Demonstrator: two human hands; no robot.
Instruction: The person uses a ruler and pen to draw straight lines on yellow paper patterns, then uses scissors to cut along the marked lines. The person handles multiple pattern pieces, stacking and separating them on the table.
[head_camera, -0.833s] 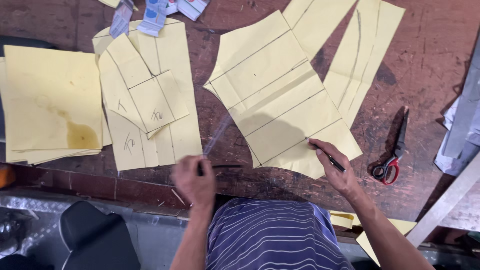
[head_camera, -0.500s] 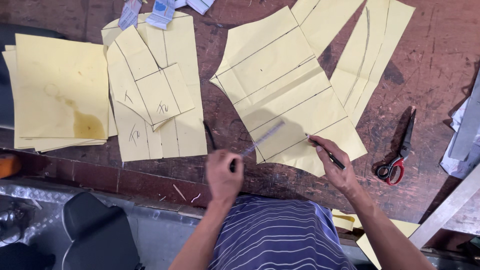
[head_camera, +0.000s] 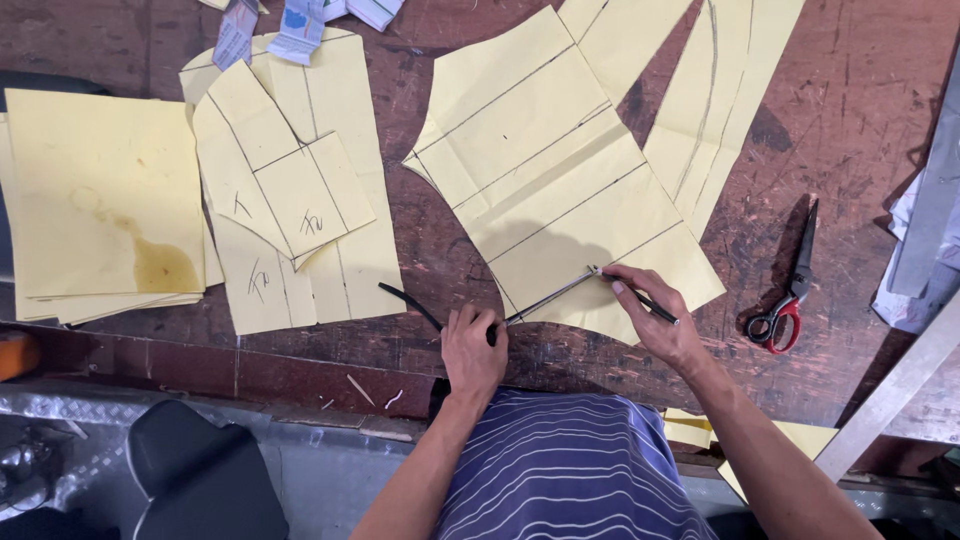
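A large yellow paper pattern piece (head_camera: 560, 170) with drawn lines lies on the dark red worktable (head_camera: 870, 120). My left hand (head_camera: 472, 350) grips one end of a thin clear ruler (head_camera: 550, 297) that lies slanted over the pattern's lower edge. A black strip (head_camera: 408, 303) pokes out left of this hand. My right hand (head_camera: 655, 320) holds a dark pen (head_camera: 652, 307) with its tip at the ruler's far end on the paper.
Red-handled scissors (head_camera: 785, 295) lie to the right. More yellow pattern pieces (head_camera: 285, 190) and a stack of yellow sheets (head_camera: 100, 200) sit at the left, long yellow strips (head_camera: 720, 100) at the back. A grey bar (head_camera: 895, 390) crosses the right corner. A black seat (head_camera: 200, 480) is below.
My left hand has carried the ruler rightwards from the left pattern pieces and laid it on the large pattern. My right hand now meets the ruler's end with the pen.
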